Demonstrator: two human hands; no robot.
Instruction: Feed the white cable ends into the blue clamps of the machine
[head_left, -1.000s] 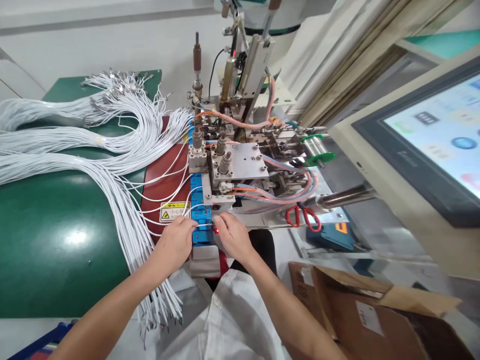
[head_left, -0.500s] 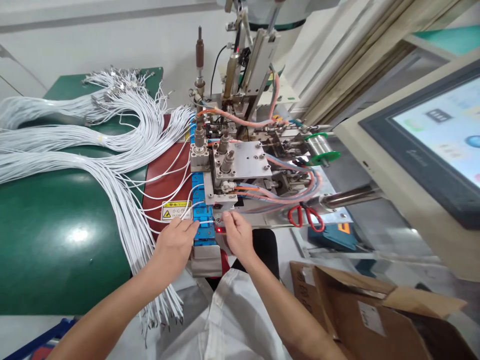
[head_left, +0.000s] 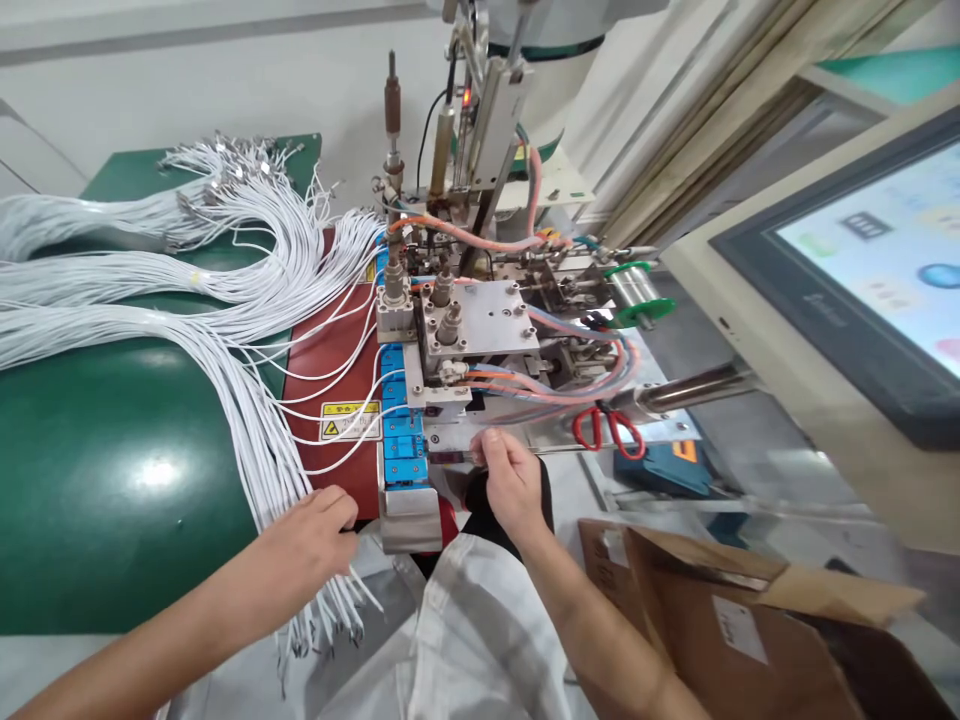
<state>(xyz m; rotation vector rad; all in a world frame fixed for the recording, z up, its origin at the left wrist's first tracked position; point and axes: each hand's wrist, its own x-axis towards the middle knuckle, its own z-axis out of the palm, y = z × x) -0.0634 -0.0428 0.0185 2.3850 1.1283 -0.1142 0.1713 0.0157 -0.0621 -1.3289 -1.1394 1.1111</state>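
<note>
White cables (head_left: 259,470) run in a thick bundle off the green table's front edge, their tips hanging low. Over the right side of this bundle is my left hand (head_left: 315,535), fingers curled and closed; whatever is in them is hidden. My right hand (head_left: 514,485) is closed in a pinch just right of the blue clamp blocks (head_left: 405,447), apart from them, and anything between its fingertips cannot be made out. Several single cables lead from the bundle across a red-brown plate (head_left: 337,350) into the row of blue blocks.
Behind the blocks stands a machine with a metal plate (head_left: 484,318) and air tubes. A solder-like wire spool (head_left: 634,290), red-handled scissors (head_left: 609,430) and a touch screen (head_left: 877,270) are to the right. A cardboard box (head_left: 720,620) stands below; the green table (head_left: 120,500) lies left.
My left hand has left the blue blocks and moved down and left over the cable bundle. My right hand has drawn a little to the right. One cable now lies in the blocks where my hands were.
</note>
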